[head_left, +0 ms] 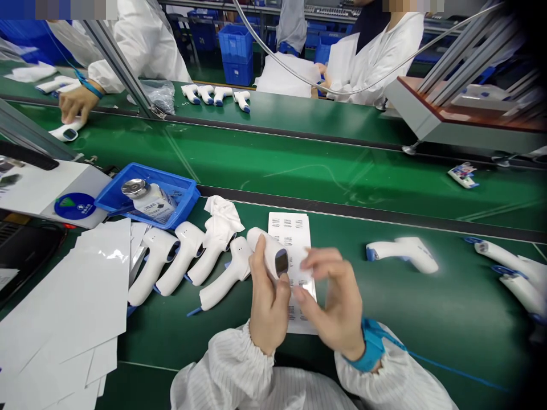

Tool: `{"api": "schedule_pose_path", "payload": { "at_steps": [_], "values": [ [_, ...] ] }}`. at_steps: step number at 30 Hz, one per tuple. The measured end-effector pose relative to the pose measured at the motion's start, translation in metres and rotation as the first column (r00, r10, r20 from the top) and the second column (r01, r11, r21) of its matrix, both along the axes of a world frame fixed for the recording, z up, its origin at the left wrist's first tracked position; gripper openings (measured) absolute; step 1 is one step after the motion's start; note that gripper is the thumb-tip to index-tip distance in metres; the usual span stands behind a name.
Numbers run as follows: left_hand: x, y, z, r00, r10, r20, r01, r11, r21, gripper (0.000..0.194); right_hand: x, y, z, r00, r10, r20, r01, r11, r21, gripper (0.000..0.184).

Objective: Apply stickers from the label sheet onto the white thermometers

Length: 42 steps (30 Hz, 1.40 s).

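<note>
Holding white plastic gun-shaped device w/ dark display [265, 246] in L hand [270, 316], gripped btwn thumb & fingers, above L side of white rectangular printed label sheet [301, 326]. Holding R hand [338, 296] just beside, above sheet's R side, thumb & fingertips spread apart; can't tell if touching anything, too blurred. Seeing four similar white devices [224, 279] to the left on dark green flat tabletop [342, 364], near open blue plastic tray [187, 200].

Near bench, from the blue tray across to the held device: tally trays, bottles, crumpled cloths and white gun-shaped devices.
Blue tray: 1
Bottle: 1
Crumpled cloth: 1
White gun-shaped devices, including one in the left hand: 5
Total: 8
</note>
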<state>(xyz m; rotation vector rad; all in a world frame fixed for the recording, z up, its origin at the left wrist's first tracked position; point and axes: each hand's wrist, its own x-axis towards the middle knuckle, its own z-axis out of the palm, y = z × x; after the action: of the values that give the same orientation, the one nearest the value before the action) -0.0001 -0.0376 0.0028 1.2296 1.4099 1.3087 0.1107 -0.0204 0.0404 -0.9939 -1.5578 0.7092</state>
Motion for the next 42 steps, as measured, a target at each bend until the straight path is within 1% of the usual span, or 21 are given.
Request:
{"api": "schedule_pose_path", "payload": {
  "at_steps": [1, 3, 6, 9, 11, 13, 15, 16, 18, 20, 22, 24, 27, 30, 33, 34, 35, 37, 39, 40, 42],
  "values": [
    [0.000, 0.000, 0.002, 0.998, -0.058, 0.031, 0.058, 0.998, -0.002, 0.057, 0.003, 0.006, -0.002, 0.997, -0.052, 0.057, 0.055, 0.997, -0.052, 0.031],
    [0.002, -0.001, 0.006, 0.985, -0.147, 0.093, 0.150, 0.988, -0.023, 0.055, 0.008, 0.020, -0.006, 0.990, -0.023, 0.137, 0.043, 0.989, -0.143, 0.039],
    [0.003, -0.002, 0.008, 0.975, -0.152, 0.162, 0.171, 0.980, -0.107, 0.055, 0.013, 0.034, -0.010, 0.992, 0.028, 0.124, -0.005, 0.983, -0.186, 0.009],
    [0.001, 0.003, 0.008, 0.968, -0.113, 0.225, 0.153, 0.973, -0.172, 0.060, 0.016, 0.032, -0.011, 0.997, -0.058, 0.054, 0.071, 0.957, -0.282, 0.017],
    [0.000, 0.011, 0.009, 0.945, -0.045, 0.324, 0.112, 0.975, -0.193, 0.063, 0.017, 0.022, -0.012, 0.999, 0.043, 0.023, -0.030, 0.910, -0.414, 0.010],
    [-0.002, 0.023, 0.012, 0.893, 0.020, 0.451, 0.089, 0.972, -0.219, 0.064, 0.016, 0.015, -0.015, 0.964, 0.264, 0.030, -0.208, 0.819, -0.534, 0.018],
    [-0.003, 0.035, 0.018, 0.853, 0.029, 0.521, 0.112, 0.965, -0.237, 0.065, 0.012, 0.023, -0.022, 0.907, 0.412, 0.082, -0.288, 0.752, -0.594, 0.023],
    [-0.002, 0.040, 0.022, 0.849, 0.019, 0.529, 0.132, 0.960, -0.247, 0.065, 0.008, 0.034, -0.025, 0.900, 0.413, 0.137, -0.260, 0.763, -0.592, 0.023],
    [-0.002, 0.047, 0.027, 0.869, -0.001, 0.494, 0.165, 0.943, -0.290, 0.068, 0.002, 0.074, -0.032, 0.908, 0.289, 0.303, -0.094, 0.846, -0.524, 0.026],
    [-0.001, 0.050, 0.027, 0.912, -0.050, 0.407, 0.199, 0.921, -0.334, 0.069, 0.003, 0.125, -0.034, 0.826, 0.130, 0.548, 0.116, 0.913, -0.391, 0.038],
    [-0.002, 0.048, 0.023, 0.942, -0.137, 0.305, 0.240, 0.913, -0.331, 0.066, 0.014, 0.168, -0.033, 0.785, 0.031, 0.618, 0.205, 0.930, -0.307, 0.048],
    [-0.006, 0.046, 0.014, 0.955, -0.181, 0.234, 0.250, 0.917, -0.311, 0.059, 0.032, 0.186, -0.033, 0.751, -0.053, 0.658, 0.282, 0.927, -0.247, 0.051],
    [-0.017, 0.042, 0.004, 0.977, -0.105, 0.185, 0.167, 0.919, -0.357, 0.049, 0.071, 0.158, -0.044, 0.682, -0.216, 0.699, 0.441, 0.884, -0.157, 0.045],
    [-0.026, 0.039, 0.002, 0.981, -0.056, 0.184, 0.127, 0.907, -0.402, 0.042, 0.119, 0.094, -0.068, 0.554, -0.412, 0.723, 0.645, 0.762, -0.061, 0.044],
    [-0.026, 0.039, 0.007, 0.971, -0.098, 0.217, 0.185, 0.883, -0.430, 0.038, 0.161, 0.029, -0.093, 0.238, -0.600, 0.764, 0.870, 0.481, 0.107, 0.058],
    [-0.024, 0.038, 0.009, 0.966, -0.121, 0.228, 0.212, 0.877, -0.432, 0.037, 0.172, 0.011, -0.099, 0.182, -0.615, 0.767, 0.911, 0.399, 0.103, 0.064],
    [-0.022, 0.038, 0.010, 0.961, -0.145, 0.236, 0.238, 0.869, -0.433, 0.036, 0.179, -0.003, -0.102, 0.165, -0.610, 0.775, 0.943, 0.328, 0.057, 0.069],
    [-0.016, 0.036, 0.010, 0.949, -0.198, 0.245, 0.289, 0.860, -0.422, 0.033, 0.186, -0.023, -0.104, 0.228, -0.568, 0.791, 0.966, 0.230, -0.114, 0.071],
    [-0.008, 0.033, 0.008, 0.934, -0.253, 0.253, 0.339, 0.850, -0.404, 0.032, 0.183, -0.029, -0.098, 0.328, -0.525, 0.785, 0.945, 0.198, -0.262, 0.065],
    [-0.004, 0.032, 0.006, 0.923, -0.282, 0.262, 0.369, 0.842, -0.395, 0.034, 0.178, -0.028, -0.094, 0.378, -0.513, 0.770, 0.926, 0.218, -0.309, 0.061],
    [0.008, 0.030, 0.003, 0.894, -0.336, 0.297, 0.435, 0.809, -0.394, 0.042, 0.159, -0.020, -0.084, 0.479, -0.508, 0.716, 0.877, 0.317, -0.361, 0.053]
  ]
}}
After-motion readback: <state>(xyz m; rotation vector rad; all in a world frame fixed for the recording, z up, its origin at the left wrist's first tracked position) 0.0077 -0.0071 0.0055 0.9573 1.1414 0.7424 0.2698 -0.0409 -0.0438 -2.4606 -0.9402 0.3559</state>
